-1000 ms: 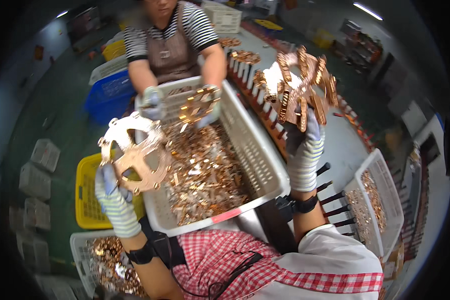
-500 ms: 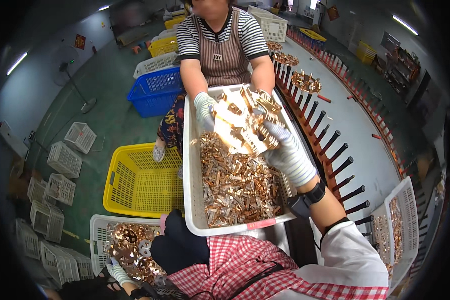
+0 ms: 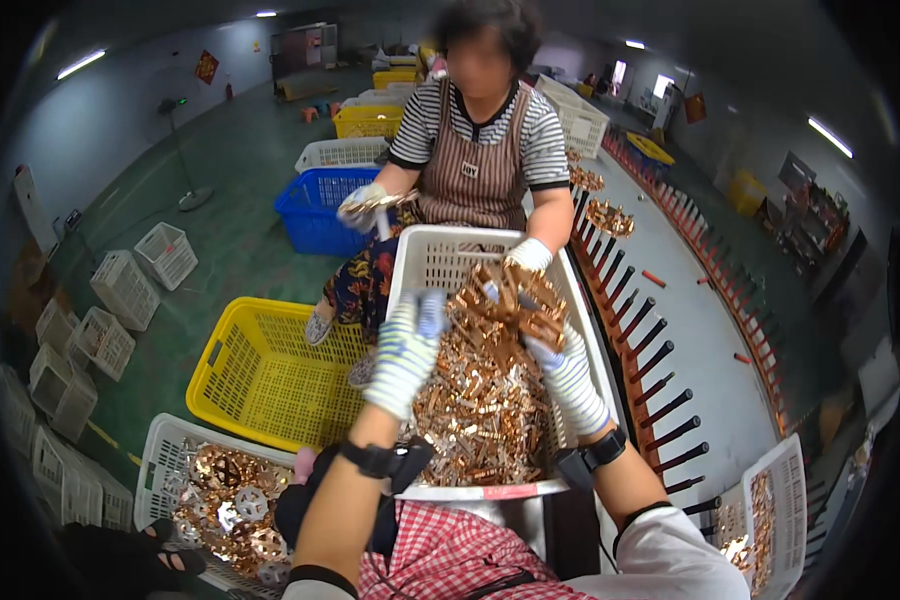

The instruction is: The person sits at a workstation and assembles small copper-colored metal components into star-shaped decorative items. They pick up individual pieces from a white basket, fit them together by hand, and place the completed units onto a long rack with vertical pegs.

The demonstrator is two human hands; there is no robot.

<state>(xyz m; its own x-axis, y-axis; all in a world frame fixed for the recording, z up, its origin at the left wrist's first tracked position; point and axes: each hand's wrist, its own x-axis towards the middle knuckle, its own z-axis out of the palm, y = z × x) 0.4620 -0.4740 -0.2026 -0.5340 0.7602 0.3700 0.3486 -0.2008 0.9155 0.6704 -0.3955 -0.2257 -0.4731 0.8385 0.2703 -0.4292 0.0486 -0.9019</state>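
Observation:
My right hand [image 3: 572,385], in a striped glove, grips the near edge of a stack of toothed copper-coloured metal rings [image 3: 510,300]. The stack is tilted above a white crate [image 3: 402,440] of small copper-coloured metal strips [image 3: 480,420]. My left hand [image 3: 405,355], gloved and blurred, is raised over the crate's left side, apart from the stack. Its fingers look stretched upward, with nothing visible in them. Across the crate, a co-worker's gloved hand [image 3: 530,256] touches the far side of the stack. The co-worker's other hand [image 3: 363,207] holds flat metal pieces.
A yellow basket [image 3: 270,385] stands left of the crate, with a blue basket [image 3: 315,210] beyond. At lower left, a white basket [image 3: 155,470] holds shiny metal discs. A rack of black-tipped rods [image 3: 660,385] runs along the right. Another white basket [image 3: 790,500] stands at lower right.
My left hand has come up from the lower-left basket to above the crate. The ring stack sits lower over the crate. One co-worker's hand has left it and moved left with flat pieces.

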